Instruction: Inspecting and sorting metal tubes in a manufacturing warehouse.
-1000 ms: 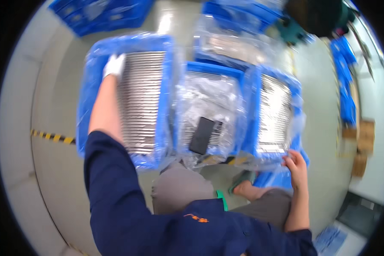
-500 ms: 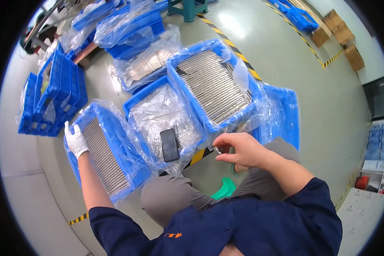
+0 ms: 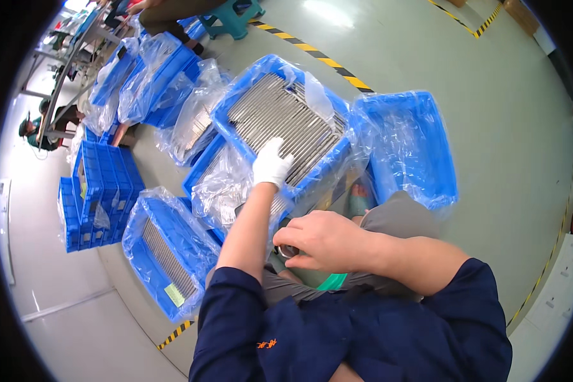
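Note:
My left hand [image 3: 272, 162], in a white glove, lies on a row of thin grey metal rods [image 3: 280, 114]. The rods fill a blue plastic-lined bin [image 3: 319, 170] straight ahead of me. The fingers are spread over the rods and grip nothing that I can see. My bare right hand [image 3: 321, 239] hovers over my lap, close to my left forearm. Its fingers curl around a small dark part [image 3: 287, 250], mostly hidden under the fingertips.
To the right stands an empty blue bin [image 3: 414, 153] lined with plastic. Another bin of rods [image 3: 148, 280] sits lower left, and one with crumpled plastic [image 3: 219, 184] lies between. Blue crates [image 3: 99, 191] are stacked at left. Other people sit at the top left. Yellow-black tape [image 3: 325, 60] crosses the floor.
My left hand has left the far corner of the lower-left bin and now rests on the rods in the middle bin. My right hand has drawn back toward my lap.

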A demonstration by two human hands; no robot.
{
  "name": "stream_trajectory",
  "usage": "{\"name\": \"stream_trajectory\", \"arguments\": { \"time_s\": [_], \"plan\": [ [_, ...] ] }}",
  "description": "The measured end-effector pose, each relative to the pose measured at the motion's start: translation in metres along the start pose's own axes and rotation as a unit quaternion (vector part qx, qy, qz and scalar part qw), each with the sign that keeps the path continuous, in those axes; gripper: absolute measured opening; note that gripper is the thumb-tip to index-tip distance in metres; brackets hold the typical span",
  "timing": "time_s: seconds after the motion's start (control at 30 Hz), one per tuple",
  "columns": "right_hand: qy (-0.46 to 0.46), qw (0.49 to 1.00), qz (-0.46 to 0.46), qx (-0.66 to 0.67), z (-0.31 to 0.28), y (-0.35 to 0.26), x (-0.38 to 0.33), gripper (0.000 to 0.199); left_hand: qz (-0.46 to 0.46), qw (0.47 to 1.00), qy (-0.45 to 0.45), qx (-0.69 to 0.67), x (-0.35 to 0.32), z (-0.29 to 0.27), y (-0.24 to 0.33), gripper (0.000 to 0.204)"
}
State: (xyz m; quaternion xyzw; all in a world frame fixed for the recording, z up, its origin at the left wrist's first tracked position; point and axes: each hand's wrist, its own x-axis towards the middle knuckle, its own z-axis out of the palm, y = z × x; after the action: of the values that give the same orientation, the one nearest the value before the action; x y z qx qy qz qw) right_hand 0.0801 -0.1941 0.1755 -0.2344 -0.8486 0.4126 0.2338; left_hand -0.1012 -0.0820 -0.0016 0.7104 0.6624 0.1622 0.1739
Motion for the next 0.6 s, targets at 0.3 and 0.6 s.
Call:
{"name": "stream_trajectory", "arguments": {
  "time_s": [0.3, 0.6],
  "plan": [
    [0.035, 0.999, 0.01, 0.009, -0.02, 0.008, -0.014, 0.026, 0.067, 0.981, -0.017, 0.181, -0.011, 0.032, 0.031, 0.063],
    [0.031, 0.999, 0.002, 0.01, -0.021, 0.009, -0.012, 0.027, 0.069, 0.983, 0.096, 0.143, -0.011, 0.041, 0.028, 0.041]
  ]
}}
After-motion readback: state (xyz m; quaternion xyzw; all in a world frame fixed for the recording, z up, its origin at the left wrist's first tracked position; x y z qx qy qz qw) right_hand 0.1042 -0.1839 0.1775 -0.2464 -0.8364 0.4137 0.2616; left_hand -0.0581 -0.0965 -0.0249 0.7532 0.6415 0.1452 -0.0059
